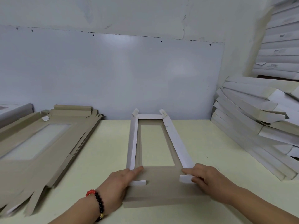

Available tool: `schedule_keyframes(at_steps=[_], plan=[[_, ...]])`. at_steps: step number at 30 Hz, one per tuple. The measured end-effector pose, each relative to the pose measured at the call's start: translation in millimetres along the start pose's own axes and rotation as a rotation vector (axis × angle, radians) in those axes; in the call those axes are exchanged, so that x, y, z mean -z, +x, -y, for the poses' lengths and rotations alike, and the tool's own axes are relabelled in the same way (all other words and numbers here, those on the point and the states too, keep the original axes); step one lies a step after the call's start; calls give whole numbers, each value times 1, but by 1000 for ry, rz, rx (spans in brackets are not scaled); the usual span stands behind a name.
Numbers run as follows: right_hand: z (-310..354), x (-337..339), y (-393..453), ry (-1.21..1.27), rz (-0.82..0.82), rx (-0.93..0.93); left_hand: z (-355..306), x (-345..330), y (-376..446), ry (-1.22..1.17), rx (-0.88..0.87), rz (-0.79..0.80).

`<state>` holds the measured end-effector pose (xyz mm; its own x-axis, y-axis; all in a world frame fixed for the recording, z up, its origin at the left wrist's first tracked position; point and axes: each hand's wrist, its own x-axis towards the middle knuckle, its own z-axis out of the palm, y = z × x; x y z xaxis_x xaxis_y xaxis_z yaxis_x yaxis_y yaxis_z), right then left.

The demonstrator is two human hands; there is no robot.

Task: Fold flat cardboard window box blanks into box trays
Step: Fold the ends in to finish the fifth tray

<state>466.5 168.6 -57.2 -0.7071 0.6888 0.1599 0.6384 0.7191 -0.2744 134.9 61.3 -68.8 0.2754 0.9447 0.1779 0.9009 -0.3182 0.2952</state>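
A half-folded window box blank point(159, 188) lies lengthwise on the pale table point(103, 152), its two long side walls and far end wall standing up around the rectangular window. The near end flap lies flat toward me. My left hand point(120, 183) holds the near left corner, forefinger stretched onto the brown floor, fingers pressing a small white tab inward. My right hand point(203, 178) does the same at the near right corner, pinching the white tab there.
A stack of flat brown window blanks point(42, 143) lies on the table at the left. Folded white box trays point(255, 120) are piled at the right, with more stacked high behind them. A white panel covers the wall just beyond the table.
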Motion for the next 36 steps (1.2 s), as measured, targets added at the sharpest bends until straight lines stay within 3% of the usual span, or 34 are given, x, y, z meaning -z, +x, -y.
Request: schedule_keyframes(at_steps=[6,11,15,19,22,25,30,34,36], plan=[[1,-4,-6,153,-125,-119,1,2,-2,-108,52,-74],[5,-17,-13,166,-326,-10,-2,-3,-4,-187,110,-236],[-1,-21,-19,129,-369,25,-4,-1,-4,-247,49,-311],[-6,-14,-25,99,-289,60,-3,1,-4,-264,48,-325],[-10,-5,-30,82,-152,17,-5,6,-7,-245,2,-242],[-11,1,-32,25,-10,-9,-4,6,-11,-139,-63,-85],[-14,1,-31,-27,92,21,-1,6,-18,23,-63,168],[-10,3,-31,-34,122,56,1,5,-17,39,-68,126],[-8,2,-31,-22,54,75,2,0,-15,26,-78,57]])
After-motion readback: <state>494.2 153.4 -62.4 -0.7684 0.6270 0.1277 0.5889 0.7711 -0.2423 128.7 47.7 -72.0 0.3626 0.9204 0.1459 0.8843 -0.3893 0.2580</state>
